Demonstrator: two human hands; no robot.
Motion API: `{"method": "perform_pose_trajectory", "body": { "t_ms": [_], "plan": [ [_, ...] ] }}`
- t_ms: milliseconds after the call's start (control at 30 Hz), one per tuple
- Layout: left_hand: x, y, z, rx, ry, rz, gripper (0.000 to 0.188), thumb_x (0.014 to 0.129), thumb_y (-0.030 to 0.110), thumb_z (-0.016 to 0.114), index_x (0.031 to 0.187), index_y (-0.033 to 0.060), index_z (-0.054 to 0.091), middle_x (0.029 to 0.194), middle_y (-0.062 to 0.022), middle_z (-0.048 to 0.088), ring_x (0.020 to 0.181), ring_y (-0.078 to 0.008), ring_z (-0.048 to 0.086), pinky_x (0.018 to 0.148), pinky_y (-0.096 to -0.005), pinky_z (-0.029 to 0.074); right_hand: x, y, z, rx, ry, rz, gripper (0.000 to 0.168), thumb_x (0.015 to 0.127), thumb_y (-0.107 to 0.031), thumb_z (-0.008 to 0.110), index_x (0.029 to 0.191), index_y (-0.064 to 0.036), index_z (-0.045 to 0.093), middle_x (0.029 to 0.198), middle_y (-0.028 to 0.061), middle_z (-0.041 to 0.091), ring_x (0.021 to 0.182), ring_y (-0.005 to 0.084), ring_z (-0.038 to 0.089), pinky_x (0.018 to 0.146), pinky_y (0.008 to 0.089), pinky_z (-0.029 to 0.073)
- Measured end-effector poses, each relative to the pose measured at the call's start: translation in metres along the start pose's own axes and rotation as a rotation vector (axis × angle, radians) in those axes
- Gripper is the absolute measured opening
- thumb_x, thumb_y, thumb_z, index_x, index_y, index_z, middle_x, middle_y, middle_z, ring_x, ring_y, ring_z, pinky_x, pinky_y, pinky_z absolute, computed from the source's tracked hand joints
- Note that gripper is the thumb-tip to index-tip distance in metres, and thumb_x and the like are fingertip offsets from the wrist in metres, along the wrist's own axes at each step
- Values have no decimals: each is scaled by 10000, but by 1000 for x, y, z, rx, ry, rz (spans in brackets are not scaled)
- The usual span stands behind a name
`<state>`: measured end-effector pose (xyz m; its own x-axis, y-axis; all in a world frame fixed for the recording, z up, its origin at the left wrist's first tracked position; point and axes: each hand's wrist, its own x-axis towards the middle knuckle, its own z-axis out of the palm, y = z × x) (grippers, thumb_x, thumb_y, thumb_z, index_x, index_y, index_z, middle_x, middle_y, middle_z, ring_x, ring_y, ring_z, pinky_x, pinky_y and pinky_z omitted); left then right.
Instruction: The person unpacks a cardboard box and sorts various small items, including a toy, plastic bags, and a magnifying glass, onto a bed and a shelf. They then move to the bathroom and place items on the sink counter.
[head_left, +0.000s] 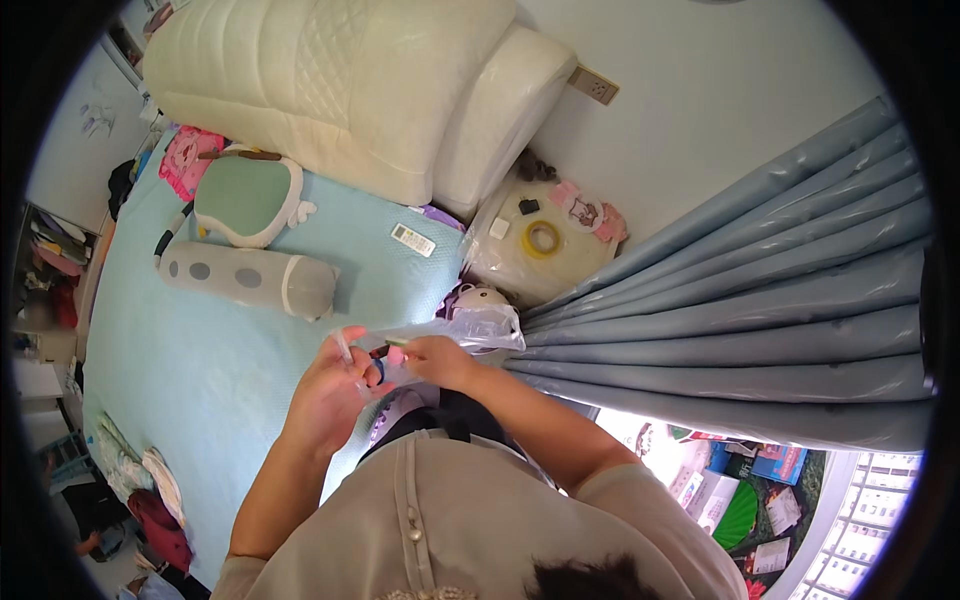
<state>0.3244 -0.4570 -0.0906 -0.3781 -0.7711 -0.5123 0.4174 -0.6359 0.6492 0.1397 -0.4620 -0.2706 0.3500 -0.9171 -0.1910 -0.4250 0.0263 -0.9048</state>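
Observation:
In front of my body, above the bed's edge, both hands meet at a clear plastic bag (480, 330). Part of its film passes across the fingers of my left hand (330, 390), which is turned palm up and holds the bag's near part. My right hand (442, 361) pinches a small pink item (397, 355) with a greenish edge beside it; its exact kind cannot be made out. Something small and dark blue (379, 369) shows between the hands, partly hidden by fingers. The rest of the bag trails right, behind my right hand.
A light blue bed (225, 360) carries a grey bolster (240, 276), a green cushion (244, 195) and a white remote control (413, 240). A tape roll (541, 238) lies on a plastic-covered bedside surface (502, 259). Blue-grey curtains (735, 300) hang at right. Another person's hand (88, 544) shows lower left.

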Motion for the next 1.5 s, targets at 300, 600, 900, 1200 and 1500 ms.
{"method": "perform_pose_trajectory", "body": {
  "t_ms": [300, 600, 900, 1200, 1500],
  "plan": [
    [29, -27, 0, -148, 127, -141, 438, 782, 144, 542, 1208, 133, 443, 785, -23, 507, 702, -168, 485, 688, -354, 405, 16, 184, -215, 571, 747, 703, 371, 753, -106, 566, 1118, -102, 495, 901, 97, 561, 694, 260, 585, 615, 355, 498],
    [67, -46, -40, -281, 737, -79, 173, 815, 195, 433, 928, 105, 528, 522, 41, 325, 400, -77, 281, 426, -256, 290, 43, 391, -338, 1403, 1395, 779, 81, 843, -41, 436, 898, 2, 477, 873, 133, 542, 789, 257, 577, 691, 341, 557],
    [115, -53, -38, -254, 929, -110, 186, 860, 204, 396, 913, 99, 540, 513, 45, 292, 375, -62, 235, 374, -221, 216, 87, 520, -403, 1472, 1468, 461, 182, 802, -218, 577, 952, -117, 559, 854, 3, 595, 713, 160, 568, 567, 241, 482],
    [120, -55, -32, -335, 813, -129, 196, 856, 195, 399, 945, 76, 526, 514, 38, 308, 377, -68, 253, 392, -230, 239, 90, 467, -433, 1355, 1095, 487, 123, 832, -213, 623, 895, -161, 532, 758, -33, 531, 599, 129, 492, 508, 227, 372],
    [124, -56, -11, -274, 775, -81, 175, 835, 179, 439, 951, 71, 514, 536, 39, 321, 409, -66, 285, 410, -228, 263, 57, 367, -460, 1407, 1063, 33, 249, 852, -207, 593, 1084, -134, 537, 1065, 34, 583, 943, 199, 537, 748, 312, 425]
  ]
}}
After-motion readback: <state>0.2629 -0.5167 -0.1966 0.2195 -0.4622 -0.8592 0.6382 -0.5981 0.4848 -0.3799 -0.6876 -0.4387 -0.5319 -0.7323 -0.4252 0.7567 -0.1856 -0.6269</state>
